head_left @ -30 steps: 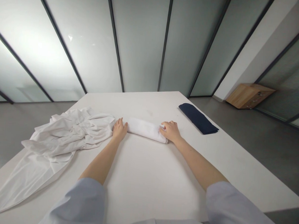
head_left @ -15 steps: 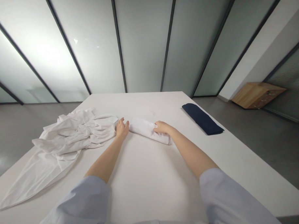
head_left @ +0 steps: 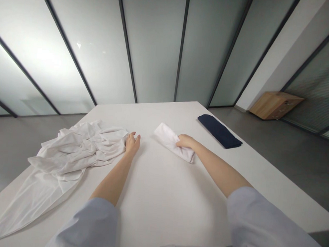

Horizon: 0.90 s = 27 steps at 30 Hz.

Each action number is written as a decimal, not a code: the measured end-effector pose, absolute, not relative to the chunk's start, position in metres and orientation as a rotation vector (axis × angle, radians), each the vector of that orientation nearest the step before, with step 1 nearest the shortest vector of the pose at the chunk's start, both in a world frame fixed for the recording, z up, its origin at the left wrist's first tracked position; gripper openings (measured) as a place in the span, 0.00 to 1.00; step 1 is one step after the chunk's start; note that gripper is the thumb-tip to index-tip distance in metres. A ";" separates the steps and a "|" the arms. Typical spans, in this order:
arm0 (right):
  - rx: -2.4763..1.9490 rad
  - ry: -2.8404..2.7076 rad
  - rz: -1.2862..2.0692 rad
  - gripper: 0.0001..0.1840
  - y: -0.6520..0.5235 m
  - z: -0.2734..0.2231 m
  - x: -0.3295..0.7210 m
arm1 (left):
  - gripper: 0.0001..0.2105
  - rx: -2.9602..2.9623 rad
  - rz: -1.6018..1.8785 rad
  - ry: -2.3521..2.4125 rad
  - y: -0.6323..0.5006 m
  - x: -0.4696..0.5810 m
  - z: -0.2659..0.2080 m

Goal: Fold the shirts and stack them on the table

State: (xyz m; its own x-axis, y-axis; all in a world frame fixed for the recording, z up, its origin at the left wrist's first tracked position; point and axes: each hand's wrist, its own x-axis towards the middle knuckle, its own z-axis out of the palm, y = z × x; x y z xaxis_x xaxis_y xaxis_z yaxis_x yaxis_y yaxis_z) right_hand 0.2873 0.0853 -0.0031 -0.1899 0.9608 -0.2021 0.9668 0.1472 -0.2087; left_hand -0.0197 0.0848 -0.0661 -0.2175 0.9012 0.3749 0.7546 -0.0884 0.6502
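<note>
A folded white cloth (head_left: 168,137), a flat oblong bundle, is gripped near its middle by my right hand (head_left: 185,141). The bundle slants, its far end up and to the left; whether it touches the table I cannot tell. My left hand (head_left: 132,143) has its fingers apart and holds nothing. It lies at the right edge of a crumpled heap of white fabric (head_left: 82,146), which trails a thin flap toward the near left corner. Beyond my right hand, a folded navy cloth (head_left: 219,131) lies flat near the table's right edge.
The white table (head_left: 156,199) stretches away from me, its far edge close to a frosted glass partition (head_left: 156,47) with dark frames. A wooden cabinet (head_left: 273,105) stands on the grey floor at the far right.
My right hand has shifted right with the folded white cloth, which has turned and come away from my left hand. The left hand stays beside the heap. The view has turned slightly.
</note>
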 end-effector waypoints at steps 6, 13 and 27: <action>2.297 2.045 -0.033 0.19 0.082 -0.001 0.379 | 0.19 1.820 1.199 1.993 0.087 -0.019 -0.070; 2.556 1.928 0.212 0.30 0.084 0.013 0.437 | 0.20 1.844 1.185 1.970 0.088 -0.021 -0.073; 2.746 1.724 -0.036 0.37 0.142 0.019 0.525 | 0.19 1.853 1.158 1.995 0.083 -0.021 -0.069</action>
State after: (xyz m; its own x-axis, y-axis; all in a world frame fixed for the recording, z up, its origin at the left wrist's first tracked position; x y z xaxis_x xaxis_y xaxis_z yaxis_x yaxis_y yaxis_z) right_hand 0.5254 0.1424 0.0186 0.4358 0.8994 0.0348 0.8971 -0.4309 -0.0974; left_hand -0.0208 0.0831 -0.0688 -0.2057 0.9086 0.3635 0.7663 -0.0815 0.6373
